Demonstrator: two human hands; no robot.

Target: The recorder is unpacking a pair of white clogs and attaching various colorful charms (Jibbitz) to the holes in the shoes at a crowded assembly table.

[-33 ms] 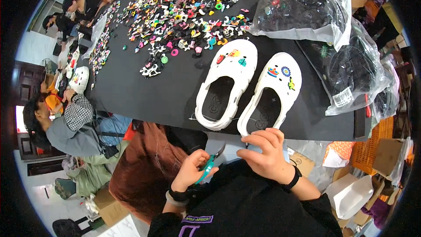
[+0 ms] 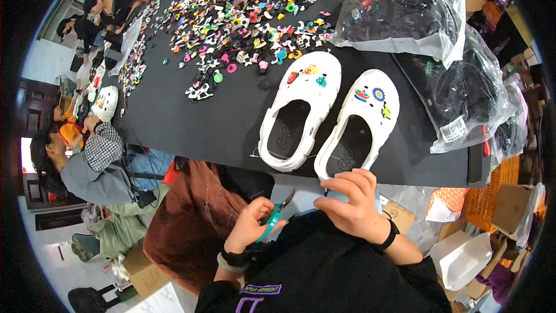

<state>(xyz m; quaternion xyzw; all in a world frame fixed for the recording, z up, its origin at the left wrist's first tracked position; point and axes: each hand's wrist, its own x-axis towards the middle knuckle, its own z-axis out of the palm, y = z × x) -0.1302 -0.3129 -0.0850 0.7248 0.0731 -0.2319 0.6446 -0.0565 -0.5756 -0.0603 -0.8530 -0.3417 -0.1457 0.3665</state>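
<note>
Two white clogs stand side by side on the black table (image 2: pixel 174 122) near its front edge. The left clog (image 2: pixel 295 110) and the right clog (image 2: pixel 362 124) both carry a few colourful charms on their toes. My right hand (image 2: pixel 353 206) sits just below the right clog's heel, fingers curled and pinching at its rim. What it pinches is too small to tell. My left hand (image 2: pixel 249 226) grips small teal-handled scissors (image 2: pixel 273 215), blades pointing up toward the right hand. A thin thread runs between the clogs' heels.
A wide spread of colourful shoe charms (image 2: pixel 243 17) covers the table's far side. Clear plastic bags of black items (image 2: pixel 405 11) (image 2: pixel 469 98) lie at the right. Other people (image 2: pixel 87 162) sit at the left edge. An orange crate (image 2: pixel 492 197) and cardboard boxes stand at the lower right.
</note>
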